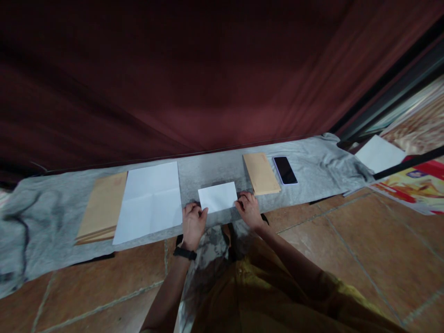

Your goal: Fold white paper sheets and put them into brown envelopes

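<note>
A small white folded sheet of paper [218, 196] lies in front of me on the grey cloth. My left hand [194, 223], with a dark band on its wrist, is at the paper's lower left corner, its fingers curled and thumb against the edge. At the right edge, my right hand [249, 208] grips the paper between thumb and bent fingers. Left of my hands lies a stack of larger white sheets [149, 201] with faint crease lines. Brown envelopes [102, 203] are piled beyond it, partly covered by the sheets. Another stack of brown envelopes [262, 173] lies to the right.
A phone [286, 170] with a dark screen lies right of the envelopes. The grey cloth [215, 166] covers a long narrow surface against a dark red curtain [208, 92]. Tiled floor [347, 240] shows below. A colourful printed box [416, 185] stands at far right.
</note>
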